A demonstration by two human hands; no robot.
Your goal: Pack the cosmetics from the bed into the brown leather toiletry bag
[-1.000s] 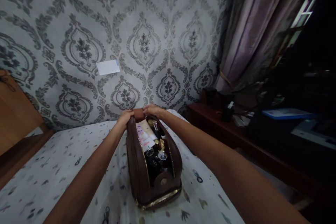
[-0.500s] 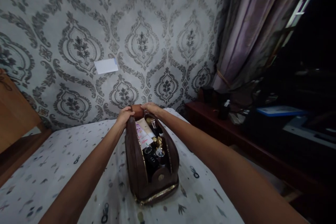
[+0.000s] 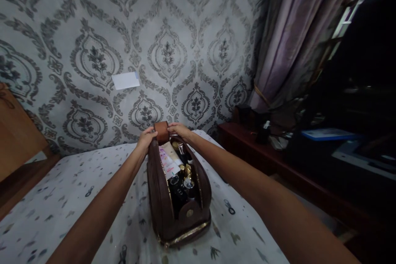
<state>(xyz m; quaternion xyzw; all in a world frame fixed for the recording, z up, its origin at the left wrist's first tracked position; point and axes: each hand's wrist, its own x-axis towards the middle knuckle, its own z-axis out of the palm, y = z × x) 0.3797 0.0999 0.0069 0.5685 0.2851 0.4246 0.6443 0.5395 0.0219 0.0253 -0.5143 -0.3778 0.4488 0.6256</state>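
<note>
A dark brown toiletry bag [image 3: 163, 214] stands on the bed, its top unzipped and spread wide. Inside lie a white and pink tube [image 3: 168, 163], a cream-coloured tube [image 3: 172, 152], gold-topped bottles [image 3: 186, 171] and dark bottles with clear caps [image 3: 188, 182]. At the bag's far end a lighter brown leather strap [image 3: 161, 131] stands up. My left hand [image 3: 146, 139] is closed at the strap's left side and the bag's far left edge. On the other side, my right hand [image 3: 180, 129] pinches the strap's right edge. Fingertips behind the strap are hidden.
Under the bag is a white patterned bedsheet [image 3: 108, 189]. A patterned wall with a white card [image 3: 126, 80] rises behind. To the right stands a dark red bench [image 3: 235, 134] with small items, beside a purple curtain [image 3: 287, 37]. A wooden panel [image 3: 21, 132] borders the left.
The strap stands slightly more upright and shows more of its face between my hands. My hands stay in nearly the same place; the view has shifted slightly.
</note>
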